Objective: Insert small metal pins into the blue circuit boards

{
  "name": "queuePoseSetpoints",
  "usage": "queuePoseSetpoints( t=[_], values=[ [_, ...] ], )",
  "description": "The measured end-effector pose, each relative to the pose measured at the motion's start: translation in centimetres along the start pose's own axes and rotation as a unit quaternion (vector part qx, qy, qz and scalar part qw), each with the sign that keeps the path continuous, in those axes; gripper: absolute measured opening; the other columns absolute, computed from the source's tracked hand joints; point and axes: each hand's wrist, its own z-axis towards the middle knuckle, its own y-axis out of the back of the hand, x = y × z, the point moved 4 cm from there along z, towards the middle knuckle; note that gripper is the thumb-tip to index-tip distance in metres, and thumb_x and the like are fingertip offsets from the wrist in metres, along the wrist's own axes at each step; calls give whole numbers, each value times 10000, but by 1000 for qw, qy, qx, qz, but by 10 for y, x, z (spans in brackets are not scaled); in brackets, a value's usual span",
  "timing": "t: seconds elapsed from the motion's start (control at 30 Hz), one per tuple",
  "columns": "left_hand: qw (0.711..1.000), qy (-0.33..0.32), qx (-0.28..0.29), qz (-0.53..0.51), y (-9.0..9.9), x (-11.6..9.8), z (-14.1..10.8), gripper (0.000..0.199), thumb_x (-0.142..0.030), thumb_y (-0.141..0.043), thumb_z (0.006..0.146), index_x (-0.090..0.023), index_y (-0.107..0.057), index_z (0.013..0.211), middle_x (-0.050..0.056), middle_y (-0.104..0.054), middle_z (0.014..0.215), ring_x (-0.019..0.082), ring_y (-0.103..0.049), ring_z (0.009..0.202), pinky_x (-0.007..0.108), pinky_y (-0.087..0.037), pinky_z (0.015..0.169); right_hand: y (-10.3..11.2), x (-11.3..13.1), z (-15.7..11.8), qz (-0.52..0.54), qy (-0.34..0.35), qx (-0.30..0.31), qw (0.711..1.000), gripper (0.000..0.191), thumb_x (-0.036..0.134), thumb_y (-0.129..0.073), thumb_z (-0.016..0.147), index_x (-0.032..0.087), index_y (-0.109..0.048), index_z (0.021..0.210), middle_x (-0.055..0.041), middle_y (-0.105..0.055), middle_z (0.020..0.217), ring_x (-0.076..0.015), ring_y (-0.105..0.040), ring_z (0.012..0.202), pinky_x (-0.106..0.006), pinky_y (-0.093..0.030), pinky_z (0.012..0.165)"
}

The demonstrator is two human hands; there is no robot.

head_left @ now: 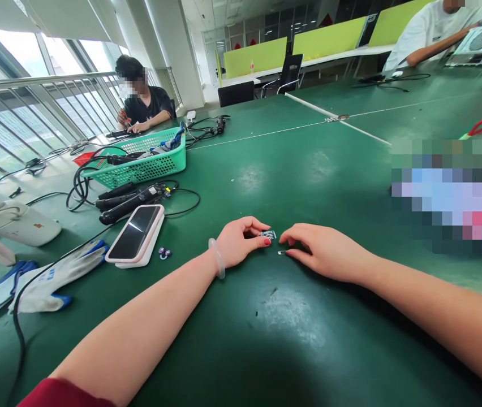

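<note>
My left hand [243, 242], with a pale bangle at the wrist, pinches a small patterned card-like piece [269, 234] between thumb and fingers just above the green table [232, 316]. To its right is my right hand [319, 249], its thumb and index finger apart. A tiny flat whitish piece [282, 252] lies by the tip of the right thumb; whether the thumb touches it is unclear. The two hands do not touch. A small purple and silver item [164, 253] rests further left, beside a phone.
The phone [136, 234] leans on a white object at left. Behind it are black cabled tools [133, 203] and a green basket [139, 169]. Gloves [60, 274] and a cable lie at far left. Two people sit across the table. A blurred item [457, 195] is at right.
</note>
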Motion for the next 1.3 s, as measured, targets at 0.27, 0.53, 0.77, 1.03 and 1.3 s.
queuePoseSetpoints(
  t=[0.27, 0.53, 0.77, 1.03, 1.3],
  values=[
    [1000, 2, -3, 18, 0, 0, 0, 283, -240, -739, 662, -138, -648, 910, 20, -642, 783, 114, -589, 737, 303, -479, 788, 0, -4, 5, -58, -14, -20, 998, 185, 200, -476, 870, 213, -633, 773, -7, -638, 819, -147, -599, 708, -277, -451, 642],
    [1000, 10, 10, 28, -3, 0, -2, 263, -240, -747, 640, -143, -632, 855, 13, -679, 740, 127, -624, 720, 291, -486, 749, 10, 7, 6, -32, 6, -183, 983, 158, 202, -480, 870, 203, -619, 794, -20, -648, 844, -139, -598, 727, -261, -462, 658],
    [1000, 2, 23, 18, -6, -2, -2, 249, -213, -753, 625, -141, -620, 822, 14, -689, 742, 130, -636, 736, 298, -486, 773, 3, 18, 9, -76, 40, -181, 980, 199, 224, -453, 902, 199, -633, 821, -27, -653, 846, -135, -597, 682, -259, -462, 630],
    [999, -22, 24, 11, -5, -3, -2, 238, -214, -742, 643, -139, -632, 840, 25, -696, 768, 134, -638, 759, 308, -489, 794, 1, 15, 8, -75, 38, -171, 982, 200, 237, -460, 907, 205, -656, 884, -31, -669, 901, -145, -623, 747, -266, -482, 655],
    [999, -30, 15, -12, -2, 2, 0, 285, -229, -710, 693, -135, -652, 956, 55, -710, 851, 141, -646, 772, 317, -500, 797, 2, 9, 5, -84, 24, -187, 979, 201, 338, -532, 880, 205, -660, 958, -30, -671, 943, -144, -637, 770, -267, -497, 679]
  ],
)
